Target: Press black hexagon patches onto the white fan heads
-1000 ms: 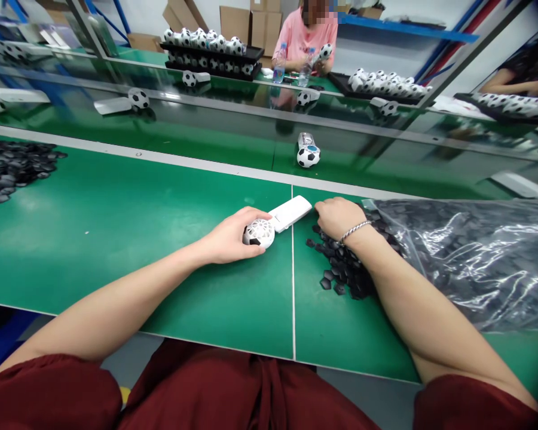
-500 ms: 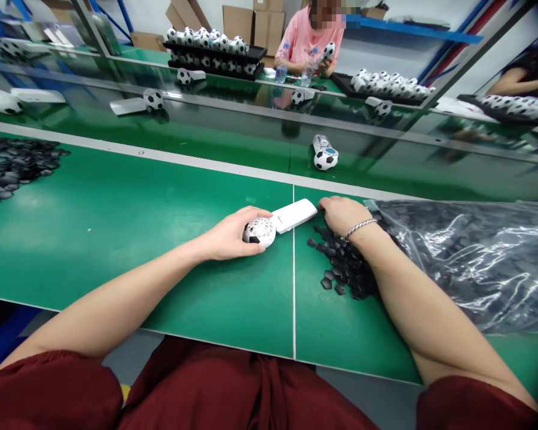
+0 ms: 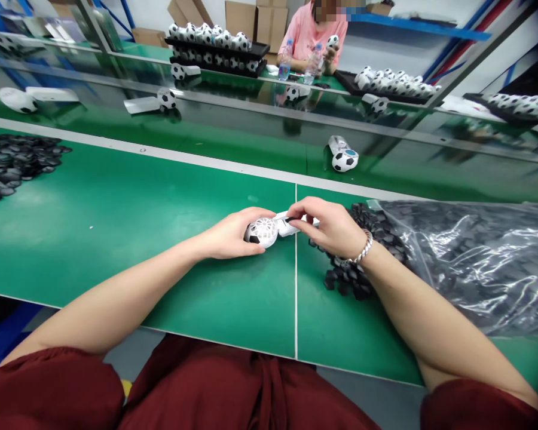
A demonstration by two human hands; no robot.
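Observation:
My left hand (image 3: 235, 234) is closed around the side of a white handheld fan with a soccer-ball head (image 3: 263, 232). Its round grille faces up, and a black patch shows on the near side. The fan's white handle lies to the right, partly covered by my right hand (image 3: 325, 224). Thumb and forefinger of that hand pinch a small black piece (image 3: 289, 220) just above the handle, close to the ball. Behind the right wrist lies a pile of black pentagon pieces (image 3: 354, 276) on the green table (image 3: 197, 298).
A clear plastic bag of black pieces (image 3: 475, 263) covers the right side. Another black pile (image 3: 18, 164) lies far left. Beyond the pale rail, a conveyor belt carries several ball fans, one nearby (image 3: 344, 157). Across it sits a person in pink (image 3: 316, 33) beside trays of fans (image 3: 217, 60).
My right hand has moved left from the black pile to above the fan's handle, now with a black piece in its fingertips. The left hand still holds the fan. Fans on the belt have shifted.

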